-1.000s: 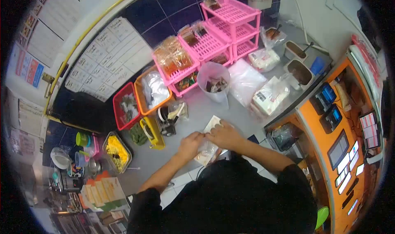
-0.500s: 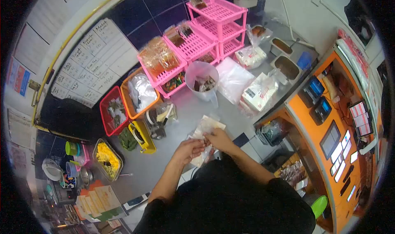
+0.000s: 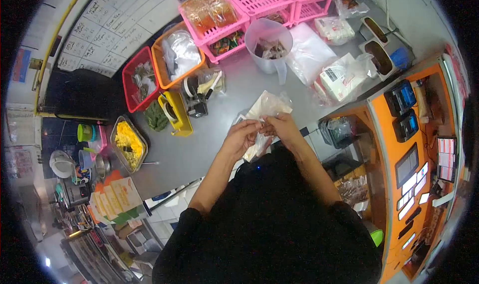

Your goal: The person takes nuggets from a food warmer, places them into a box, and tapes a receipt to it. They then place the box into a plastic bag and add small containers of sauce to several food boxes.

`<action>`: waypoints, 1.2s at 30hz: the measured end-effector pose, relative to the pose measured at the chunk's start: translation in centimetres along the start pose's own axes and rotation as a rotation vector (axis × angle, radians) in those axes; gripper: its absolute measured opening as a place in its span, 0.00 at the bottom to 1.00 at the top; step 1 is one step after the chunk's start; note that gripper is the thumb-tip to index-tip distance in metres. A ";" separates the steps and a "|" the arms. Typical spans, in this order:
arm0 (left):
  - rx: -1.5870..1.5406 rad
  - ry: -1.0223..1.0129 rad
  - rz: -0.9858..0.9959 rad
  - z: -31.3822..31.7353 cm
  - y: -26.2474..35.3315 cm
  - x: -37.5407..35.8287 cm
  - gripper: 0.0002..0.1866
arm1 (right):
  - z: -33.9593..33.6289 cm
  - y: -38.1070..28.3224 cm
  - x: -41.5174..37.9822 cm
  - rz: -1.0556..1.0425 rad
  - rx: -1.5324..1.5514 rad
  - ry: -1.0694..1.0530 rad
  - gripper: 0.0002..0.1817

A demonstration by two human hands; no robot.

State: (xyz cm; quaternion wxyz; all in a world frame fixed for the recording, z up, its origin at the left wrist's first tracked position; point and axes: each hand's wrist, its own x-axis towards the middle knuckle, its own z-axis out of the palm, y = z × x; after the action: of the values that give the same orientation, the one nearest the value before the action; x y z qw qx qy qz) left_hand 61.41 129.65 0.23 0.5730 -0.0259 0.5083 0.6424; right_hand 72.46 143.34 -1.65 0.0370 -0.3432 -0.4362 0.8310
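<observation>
Close to my body, at the counter's near edge, both hands meet on a clear plastic bag (image 3: pixel 271 105) with something flat and whitish in or under it. My left hand (image 3: pixel 241 137) pinches the bag from the left, its fingertips close to those of the other hand. On the other side, my right hand (image 3: pixel 282 128) has its fingers curled on the same plastic. The exact spot between the fingertips is too small to make out. Part of the bag hangs below the hands, against my dark shirt.
A yellow tape dispenser (image 3: pixel 176 115) stands left of my hands, by red (image 3: pixel 128 91) and orange (image 3: pixel 158 54) baskets. Ahead are a translucent jug (image 3: pixel 267 34) and pink racks (image 3: pixel 214 36). A tray of yellow food (image 3: pixel 143 151) sits left; an orange counter (image 3: pixel 388 179) stands right.
The camera view has shifted, so the counter items appear higher in the picture. My hands remain together on the plastic bag, fingertips now closer together.
</observation>
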 end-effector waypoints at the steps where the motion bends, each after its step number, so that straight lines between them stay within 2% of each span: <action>1: 0.000 0.008 0.000 0.2 0.1 -0.1 0.08 | -0.1 0.1 0.2 0.002 0.008 0.001 0.15; 7: -0.111 -0.040 0.030 -0.6 -0.5 0.4 0.09 | 0.1 0.4 0.3 -0.031 -0.011 -0.008 0.16; 13: -0.042 0.030 0.103 -0.3 -1.4 0.6 0.08 | 0.2 0.3 0.3 -0.052 -0.054 0.000 0.16; 23: -0.058 0.018 0.112 -0.3 -1.7 0.4 0.07 | 0.5 0.3 0.2 -0.080 -0.156 0.030 0.14; 30: 0.086 0.151 0.262 1.1 -2.4 0.1 0.07 | 0.4 1.4 0.5 -0.093 -0.177 0.035 0.13; 33: 0.152 0.187 0.298 1.2 -2.1 0.3 0.06 | 0.5 1.4 0.6 -0.210 -0.130 0.054 0.16; 35: -0.058 0.129 0.211 0.9 -1.8 0.3 0.06 | 0.4 1.4 0.6 -0.159 -0.103 0.034 0.14; 36: -0.059 0.129 0.215 0.3 -1.7 0.5 0.06 | 0.4 1.3 0.6 -0.161 -0.105 0.032 0.14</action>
State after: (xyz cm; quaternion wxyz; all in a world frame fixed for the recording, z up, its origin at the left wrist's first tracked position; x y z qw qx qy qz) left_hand 62.66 129.91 -0.98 0.4661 -0.0294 0.5248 0.7117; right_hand 72.05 142.46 -2.75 0.0924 -0.3216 -0.5046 0.7959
